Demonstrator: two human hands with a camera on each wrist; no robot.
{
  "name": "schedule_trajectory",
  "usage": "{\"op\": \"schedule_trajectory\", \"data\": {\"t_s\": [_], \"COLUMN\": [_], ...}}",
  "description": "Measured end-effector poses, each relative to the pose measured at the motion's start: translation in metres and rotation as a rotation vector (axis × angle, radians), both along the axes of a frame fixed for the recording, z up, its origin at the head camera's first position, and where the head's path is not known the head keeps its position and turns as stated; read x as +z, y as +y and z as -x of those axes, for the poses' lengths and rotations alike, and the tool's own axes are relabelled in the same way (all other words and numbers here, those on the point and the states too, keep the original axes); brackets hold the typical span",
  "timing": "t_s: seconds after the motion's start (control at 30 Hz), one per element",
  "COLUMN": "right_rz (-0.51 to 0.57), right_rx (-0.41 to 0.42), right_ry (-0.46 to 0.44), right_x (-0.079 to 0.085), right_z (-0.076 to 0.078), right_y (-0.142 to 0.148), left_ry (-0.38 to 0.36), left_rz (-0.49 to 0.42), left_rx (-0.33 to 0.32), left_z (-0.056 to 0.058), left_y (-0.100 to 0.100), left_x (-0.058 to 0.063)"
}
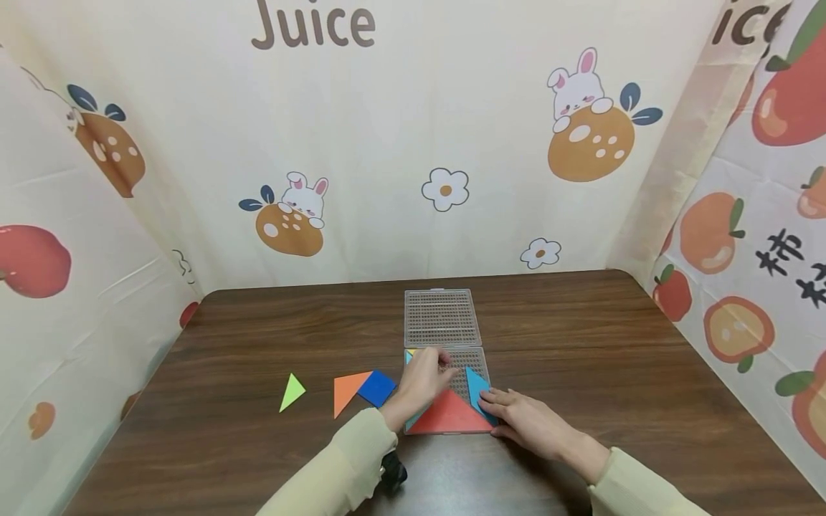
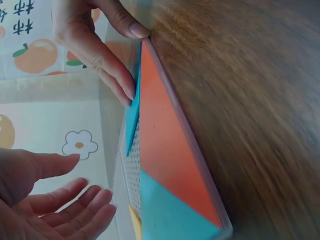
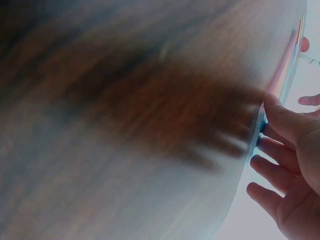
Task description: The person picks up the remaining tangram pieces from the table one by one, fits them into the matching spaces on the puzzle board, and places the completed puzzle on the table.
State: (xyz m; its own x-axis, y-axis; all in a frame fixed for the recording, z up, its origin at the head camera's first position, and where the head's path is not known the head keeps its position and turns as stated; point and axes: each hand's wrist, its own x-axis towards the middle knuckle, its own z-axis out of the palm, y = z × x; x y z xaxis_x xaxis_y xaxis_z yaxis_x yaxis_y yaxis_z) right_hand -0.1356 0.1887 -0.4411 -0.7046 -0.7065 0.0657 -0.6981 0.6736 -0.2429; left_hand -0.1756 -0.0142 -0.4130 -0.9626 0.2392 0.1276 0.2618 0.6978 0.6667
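Note:
A hinged clear plastic case (image 1: 474,356) lies opened flat, with tangram pieces in its near half. A large red-orange triangle (image 1: 448,416) fills the front, beside a turquoise piece (image 2: 175,212). At the far left corner a yellow piece (image 2: 135,222) shows in part. My left hand (image 1: 422,380) hovers over the case, its fingers loosely bent with nothing between them. On the right, my right hand (image 1: 532,424) rests straight fingertips on a blue piece (image 1: 476,387) that lies along the case's side. Its thumb touches the near right corner of the case.
Left of the case lie a dark blue square (image 1: 377,388), an orange triangle (image 1: 348,389) and a lime green triangle (image 1: 292,392) on the wooden table (image 1: 258,459). The case's perforated lid (image 1: 442,319) extends toward the printed curtain (image 1: 387,236) behind.

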Motion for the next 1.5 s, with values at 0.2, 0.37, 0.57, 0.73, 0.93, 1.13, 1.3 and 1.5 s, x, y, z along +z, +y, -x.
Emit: {"op": "schedule_trajectory", "data": {"t_s": [0.2,0.37,0.57,0.73,0.93,1.13,1.3,1.5], "right_rz": [-0.02,-0.022,-0.025,-0.019,-0.012,-0.002,0.002,0.005], "right_rx": [-0.016,-0.011,-0.02,-0.019,-0.023,-0.016,-0.013,-0.006], "right_ry": [-0.027,-0.027,-0.049,-0.052,-0.063,-0.064,-0.071,-0.072], "right_x": [0.002,0.003,0.003,0.002,0.002,0.002,0.002,0.002], "right_z": [0.002,0.003,0.003,0.004,0.004,0.005,0.006,0.006], "right_y": [0.001,0.001,0.001,0.001,0.001,0.001,0.001,0.0], "left_ry": [0.04,0.02,0.015,0.041,0.109,0.113,0.12,0.085], "left_rz": [0.016,0.068,0.186,0.26,0.349,0.416,0.439,0.438], "left_rx": [-0.017,-0.007,-0.027,-0.076,-0.126,-0.139,-0.178,-0.272], "left_z": [-0.003,-0.006,-0.012,-0.017,-0.017,-0.017,-0.018,-0.014], "left_y": [-0.009,-0.019,-0.034,-0.049,-0.065,-0.076,-0.083,-0.093], "left_x": [-0.004,-0.006,-0.008,-0.012,-0.016,-0.018,-0.017,-0.012]}}
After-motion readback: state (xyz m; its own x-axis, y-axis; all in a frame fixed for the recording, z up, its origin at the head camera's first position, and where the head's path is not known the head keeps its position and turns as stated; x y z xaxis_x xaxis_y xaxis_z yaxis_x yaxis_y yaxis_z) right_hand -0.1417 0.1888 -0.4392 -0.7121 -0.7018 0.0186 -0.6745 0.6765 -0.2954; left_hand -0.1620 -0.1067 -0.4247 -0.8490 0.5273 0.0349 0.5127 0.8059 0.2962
